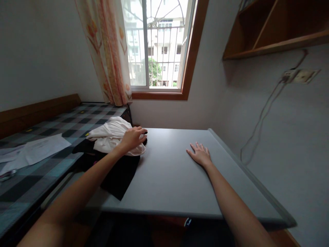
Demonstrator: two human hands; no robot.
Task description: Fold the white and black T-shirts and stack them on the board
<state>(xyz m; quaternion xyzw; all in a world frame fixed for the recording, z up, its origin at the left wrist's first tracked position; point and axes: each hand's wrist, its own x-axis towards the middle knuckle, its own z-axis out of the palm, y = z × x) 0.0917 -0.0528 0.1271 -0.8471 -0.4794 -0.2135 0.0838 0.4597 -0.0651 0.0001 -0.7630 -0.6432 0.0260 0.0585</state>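
My left hand (133,140) rests on the right end of a crumpled white garment (110,132), its fingers curled into the bundle. A small black bit shows at the fingertips; what it belongs to I cannot make out. Under the white garment lies a black cloth (122,176), spread over the left part of the grey table (169,178), with one corner pointing toward me. Flat on the tabletop, to the right of the clothes, lies my right hand (200,154). Its fingers are spread and it holds nothing.
A bed with a checked cover (48,125) adjoins the table at left, with paper sheets (38,151) on it. Ahead is a barred window (161,51) with a flowered curtain (110,51). At right, a cable (262,116) hangs from a wall socket (305,76) below a wooden shelf (272,46).
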